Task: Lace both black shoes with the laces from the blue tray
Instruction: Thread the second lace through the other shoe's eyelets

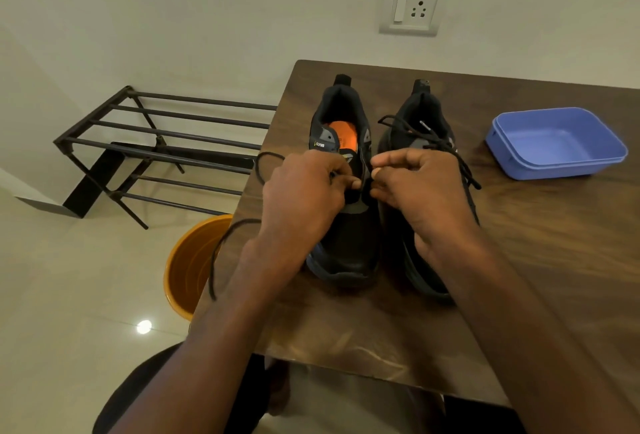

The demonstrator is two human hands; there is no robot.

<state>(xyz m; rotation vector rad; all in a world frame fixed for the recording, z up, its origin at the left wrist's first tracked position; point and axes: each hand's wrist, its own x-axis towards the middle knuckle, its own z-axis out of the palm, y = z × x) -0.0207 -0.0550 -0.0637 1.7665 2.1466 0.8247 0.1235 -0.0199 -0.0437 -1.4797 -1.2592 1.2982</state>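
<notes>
Two black shoes stand side by side on the wooden table [540, 260], toes toward me. The left shoe [349, 246] shows an orange insole. My left hand [304, 198] pinches a black lace [225, 243] at this shoe's eyelets, and the lace loops off past the table's left edge. My right hand [415, 191] pinches the lace at the shoe's other side, fingers curled. The right shoe [426, 111] carries a lace [460, 163] whose ends lie loose across its top. The blue tray [554, 142] sits at the right with nothing visible inside.
An orange bucket [188, 267] stands on the floor under the table's left edge. A black metal rack [162, 146] stands by the wall at the left. A wall socket [414, 7] is above the table. My knees show below the near edge.
</notes>
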